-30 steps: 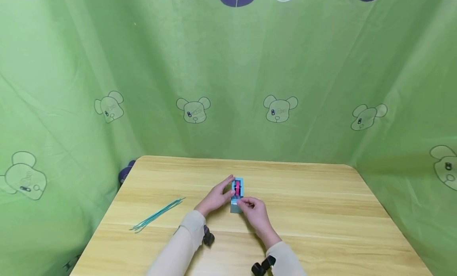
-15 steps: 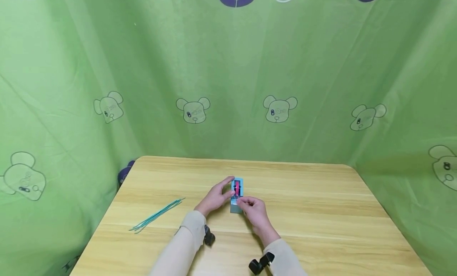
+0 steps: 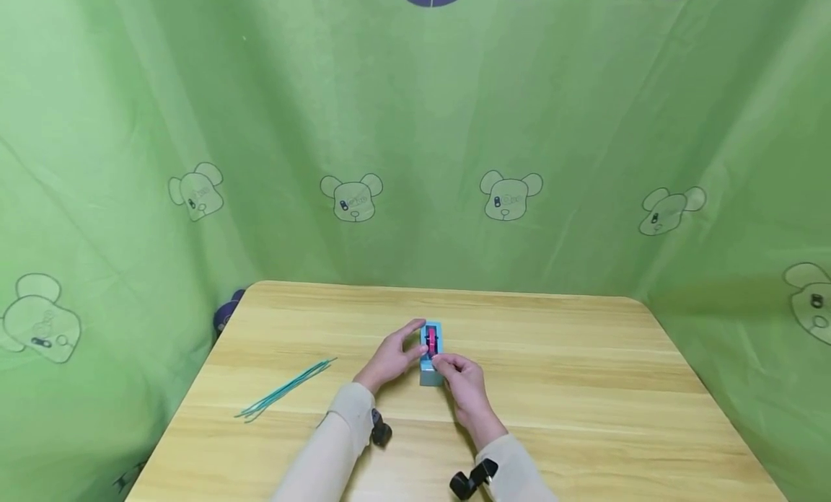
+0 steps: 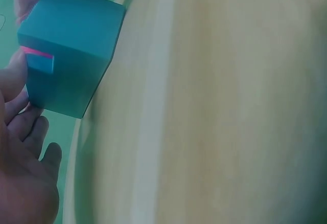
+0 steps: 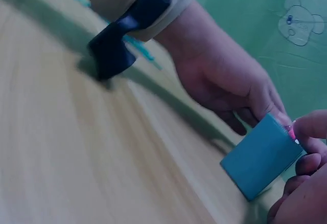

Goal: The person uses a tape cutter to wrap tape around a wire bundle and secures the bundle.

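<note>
A blue tape dispenser point(image 3: 431, 376) with a pink tape roll point(image 3: 431, 339) in its slot stands on the table. My left hand point(image 3: 389, 359) holds it from the left, thumb near the roll and fingers along the side. With thumb and forefinger, my right hand point(image 3: 466, 388) pinches at the tape's end above the front part. The left wrist view shows the dispenser's smooth blue body point(image 4: 76, 19) with a pink strip by the left thumb. In the right wrist view a bit of pink and clear tape point(image 5: 293, 131) shows between the fingertips; the rest is hidden.
Several thin teal strands point(image 3: 286, 391) lie in a loose bundle left of the left hand. Under everything is a wooden table point(image 3: 584, 386), its far edge meeting a green curtain point(image 3: 415, 127). Each wrist carries a black camera point(image 3: 381, 430).
My right fingertips have shifted slightly up toward the roll, and the right wrist a little left. My left hand and the dispenser stay in place.
</note>
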Demonstrator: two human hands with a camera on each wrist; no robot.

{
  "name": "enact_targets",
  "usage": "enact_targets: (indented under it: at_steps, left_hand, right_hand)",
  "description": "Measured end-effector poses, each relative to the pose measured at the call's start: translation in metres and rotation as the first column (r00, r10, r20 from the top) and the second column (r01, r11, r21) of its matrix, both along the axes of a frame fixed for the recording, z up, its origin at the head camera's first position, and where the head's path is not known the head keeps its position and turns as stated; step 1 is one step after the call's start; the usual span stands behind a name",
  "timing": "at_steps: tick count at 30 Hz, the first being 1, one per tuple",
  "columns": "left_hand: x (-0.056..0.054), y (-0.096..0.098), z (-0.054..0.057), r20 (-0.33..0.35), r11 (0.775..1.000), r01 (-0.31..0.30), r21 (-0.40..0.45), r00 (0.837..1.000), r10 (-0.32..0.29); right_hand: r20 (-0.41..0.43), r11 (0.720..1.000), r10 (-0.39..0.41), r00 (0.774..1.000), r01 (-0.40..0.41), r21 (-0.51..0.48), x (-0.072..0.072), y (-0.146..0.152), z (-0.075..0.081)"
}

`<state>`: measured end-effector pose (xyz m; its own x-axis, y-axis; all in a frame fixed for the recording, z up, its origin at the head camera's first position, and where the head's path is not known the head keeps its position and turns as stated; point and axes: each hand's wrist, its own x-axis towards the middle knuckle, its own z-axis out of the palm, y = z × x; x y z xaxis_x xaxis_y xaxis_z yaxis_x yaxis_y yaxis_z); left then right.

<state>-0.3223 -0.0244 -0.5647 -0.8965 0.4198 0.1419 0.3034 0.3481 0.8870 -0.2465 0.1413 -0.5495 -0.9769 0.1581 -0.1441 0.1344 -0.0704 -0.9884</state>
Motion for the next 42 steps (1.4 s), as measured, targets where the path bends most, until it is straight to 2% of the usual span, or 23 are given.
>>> enact_targets:
  at_steps: [10, 24, 31, 42]
  left_hand:
    - [0.002, 0.002, 0.002, -0.009, 1.0, 0.006, -0.002, 1.0, -0.006]
    - [0.005, 0.003, 0.005, 0.011, 1.0, 0.011, -0.011, 1.0, -0.011]
    - [0.004, 0.004, 0.004, -0.004, 0.999, 0.023, -0.029, 1.0, -0.023]
    - [0.004, 0.004, 0.005, -0.015, 0.999, 0.028, -0.029, 0.999, -0.029]
  right_hand:
    - [0.007, 0.995, -0.034, 0.999, 0.034, 0.095, 0.012, -0.005, 0.008]
    - [0.067, 0.997, -0.053, 0.996, 0.049, 0.066, 0.032, -0.012, 0.005]
    - [0.099, 0.997, -0.069, 0.993, 0.065, 0.047, 0.036, -0.013, 0.002]
    - [0.1, 0.998, -0.062, 0.993, 0.06, 0.028, 0.044, -0.015, 0.004]
